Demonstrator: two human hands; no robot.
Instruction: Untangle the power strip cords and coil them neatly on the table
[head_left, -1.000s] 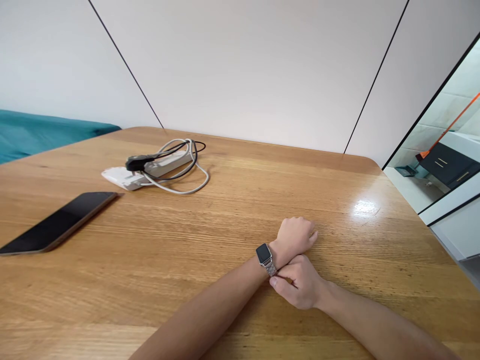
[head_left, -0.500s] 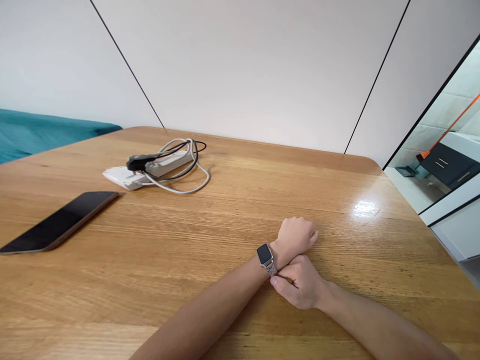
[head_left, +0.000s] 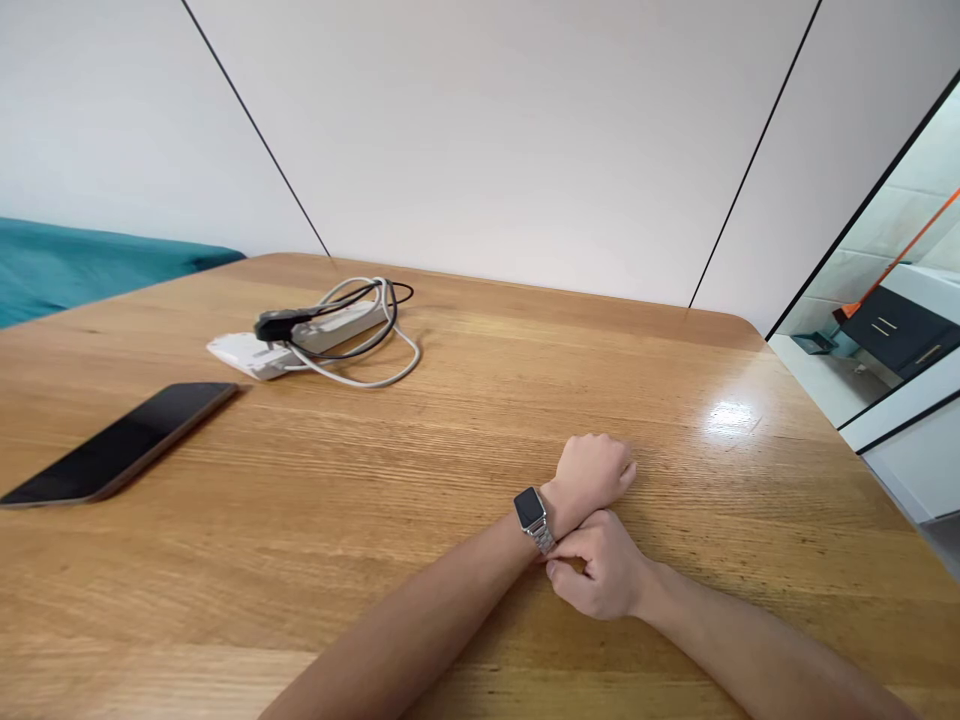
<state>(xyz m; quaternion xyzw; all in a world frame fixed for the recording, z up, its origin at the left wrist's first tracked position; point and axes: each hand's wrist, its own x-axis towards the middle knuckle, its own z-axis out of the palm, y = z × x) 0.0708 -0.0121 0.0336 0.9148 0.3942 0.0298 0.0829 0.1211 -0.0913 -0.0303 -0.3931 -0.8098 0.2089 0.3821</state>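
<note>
My left hand (head_left: 595, 470) rests over the wooden table with its fingers curled into a loose fist; nothing shows in it. Around that wrist sits a smartwatch (head_left: 531, 509) with a dark square screen and a silver metal link band. My right hand (head_left: 604, 568) reaches in from the right, just below the left wrist. Its bent fingers are at the lower part of the band, with the fingertips partly hidden under the wrist. The thumb is a little apart from the band.
A dark-screened tablet or large phone (head_left: 124, 440) lies on the table (head_left: 480, 400) at left. Behind it is a white power strip (head_left: 341, 325) with a black plug (head_left: 279, 325) and looped cables. A white panelled wall (head_left: 510, 140) stands behind; teal upholstery (head_left: 97, 265) is at far left.
The right thumb has shifted slightly down and right, away from the watch band. The left hand and the things on the table have not visibly moved.
</note>
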